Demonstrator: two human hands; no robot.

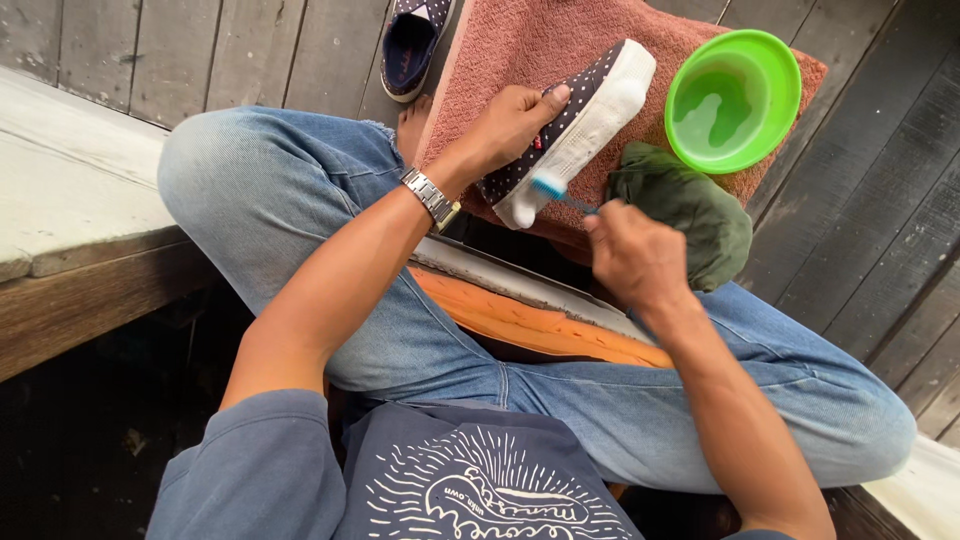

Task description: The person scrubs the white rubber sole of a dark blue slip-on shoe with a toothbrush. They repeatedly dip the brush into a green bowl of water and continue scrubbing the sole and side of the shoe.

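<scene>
head | left hand (pixel 510 125) fingers clamped on dotted shoe (pixel 575 125) | right hand (pixel 635 255) pinching blue toothbrush (pixel 560 192), bristles on white sole

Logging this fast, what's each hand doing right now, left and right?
Left hand: closed around the polka-dot shoe, tilted over the pink towel.
Right hand: closed on a blue toothbrush, bristles at the shoe's white sole.
</scene>
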